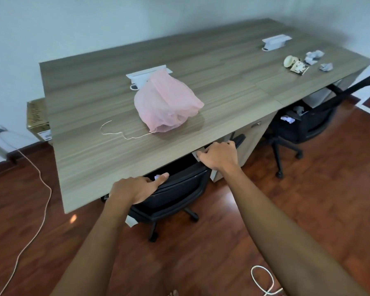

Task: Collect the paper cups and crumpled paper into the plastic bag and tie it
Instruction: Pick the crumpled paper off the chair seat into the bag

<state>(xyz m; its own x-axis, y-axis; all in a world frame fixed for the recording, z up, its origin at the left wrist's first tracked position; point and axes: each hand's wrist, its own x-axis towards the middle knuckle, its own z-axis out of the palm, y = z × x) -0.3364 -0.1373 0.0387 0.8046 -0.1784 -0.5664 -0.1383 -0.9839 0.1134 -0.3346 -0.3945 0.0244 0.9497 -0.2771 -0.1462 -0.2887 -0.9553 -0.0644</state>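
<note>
A pink plastic bag (166, 103) lies slumped in the middle of the wooden desk (222, 67), with a thin string (124, 133) trailing from it. Two crushed paper cups (295, 64) and crumpled paper balls (313, 56) sit at the desk's far right. Another crumpled paper (156, 177) lies on the seat of the black chair (179, 189) tucked under the desk. My left hand (132, 189) grips the top of the chair's back, thumb out. My right hand (219, 155) curls over the back's right end, near the desk edge.
A second black chair (303, 127) at the right holds more crumpled paper (287, 119). Two white cable boxes (273, 42) are set in the desktop. A drawer unit (252, 135) stands between the chairs. Cords (263, 280) lie on the wood floor; a cardboard box (37, 116) stands left of the desk.
</note>
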